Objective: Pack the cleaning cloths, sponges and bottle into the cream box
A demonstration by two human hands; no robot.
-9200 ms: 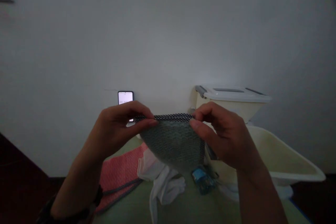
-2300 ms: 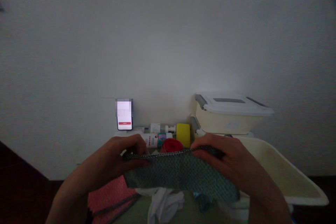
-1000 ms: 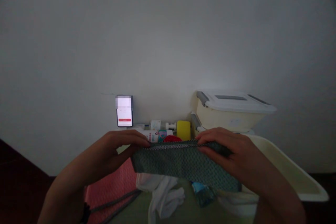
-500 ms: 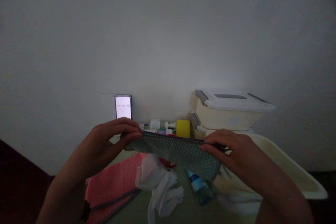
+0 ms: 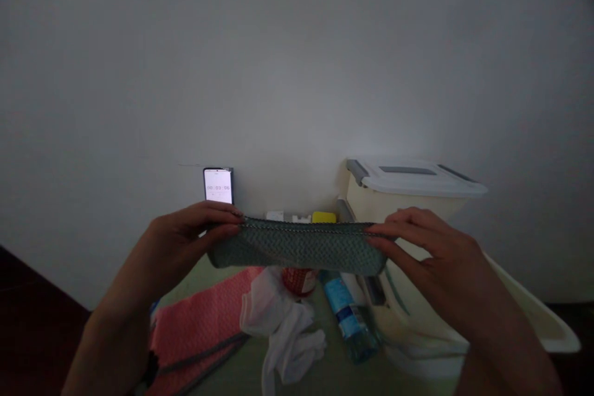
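Note:
A folded grey-green cloth (image 5: 299,247) with a dark stitched edge is stretched level in the air between my hands. My left hand (image 5: 192,238) pinches its upper left corner between thumb and fingers. At the other end, my right hand (image 5: 424,244) grips the upper right corner the same way. Below the cloth on the left lies a pink cloth (image 5: 202,322) with grey trim. Beside that is a crumpled white cloth (image 5: 288,334), possibly a glove. A red container (image 5: 299,280) shows partly under the cloth's lower edge.
A blue-labelled plastic bottle (image 5: 348,318) lies on the pale green table (image 5: 245,371). To the right stand a lidded storage box (image 5: 408,179) and a cream tray (image 5: 552,328). A phone showing a timer (image 5: 218,185) leans on the wall. A yellow item (image 5: 323,217) peeks out behind the cloth.
Both hands have raised the cloth slightly, and its right side has come up so that it hangs more level. More of the bottle and the red container now shows.

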